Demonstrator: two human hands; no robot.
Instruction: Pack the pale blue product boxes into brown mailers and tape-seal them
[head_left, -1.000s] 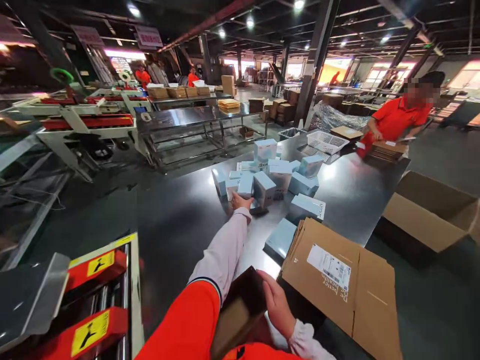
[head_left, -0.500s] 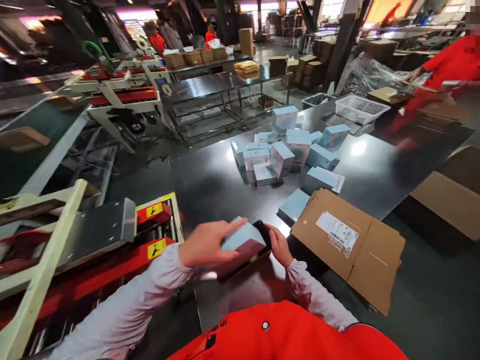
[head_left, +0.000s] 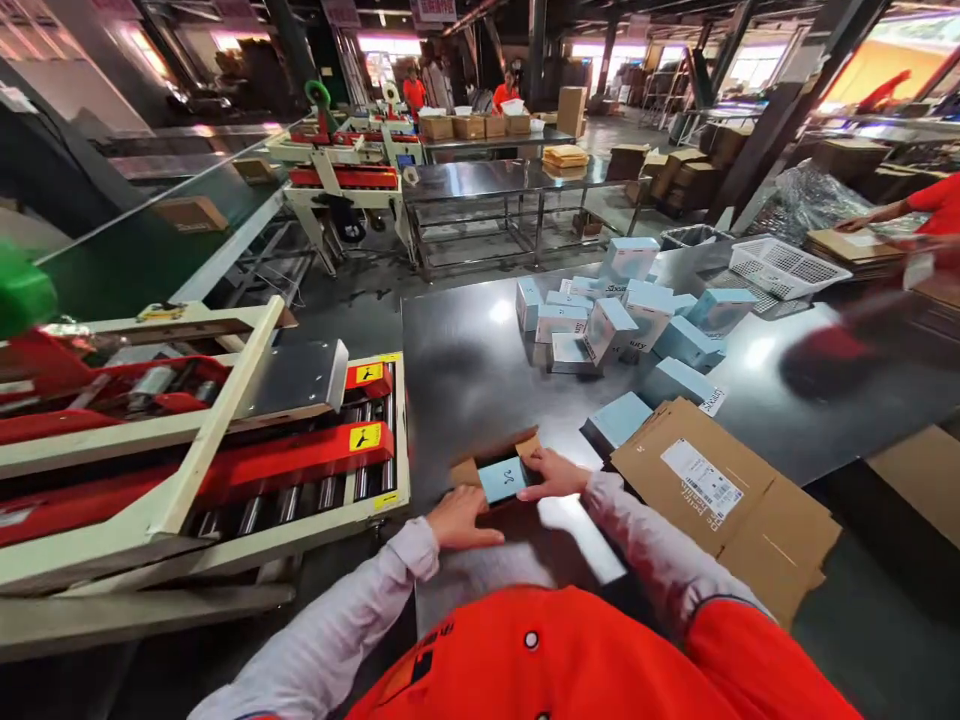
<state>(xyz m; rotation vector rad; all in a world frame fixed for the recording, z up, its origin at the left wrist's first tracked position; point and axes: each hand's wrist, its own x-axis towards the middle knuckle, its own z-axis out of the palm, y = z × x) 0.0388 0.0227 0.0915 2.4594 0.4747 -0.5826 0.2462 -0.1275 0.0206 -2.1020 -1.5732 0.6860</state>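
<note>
A small cardboard carton (head_left: 527, 442) lies with raised flaps at the near edge of the metal table. Inside it sits a light blue box (head_left: 495, 483) with a dark squiggle on top. My left hand (head_left: 459, 519) grips the carton's left near side, its thumb stretched rightward. At the right side my right hand (head_left: 556, 474) holds the carton by the flap, thumb along the blue box's near edge. The carton's near wall is partly hidden by my hands. To the right lie a stack of flattened cartons (head_left: 701, 555) with a label and another blue box (head_left: 621, 418).
Several light blue boxes (head_left: 649, 312) are clustered on the metal table (head_left: 465, 370). A roller conveyor machine (head_left: 300, 465) stands at the left. Behind the boxes is a white plastic basket (head_left: 787, 268). A co-worker's arm (head_left: 885, 215) reaches over cartons at the far right.
The blue box, tilted under my left hand before, now lies flat inside the carton. My left hand has come down to the carton's side. The camera view has swung left.
</note>
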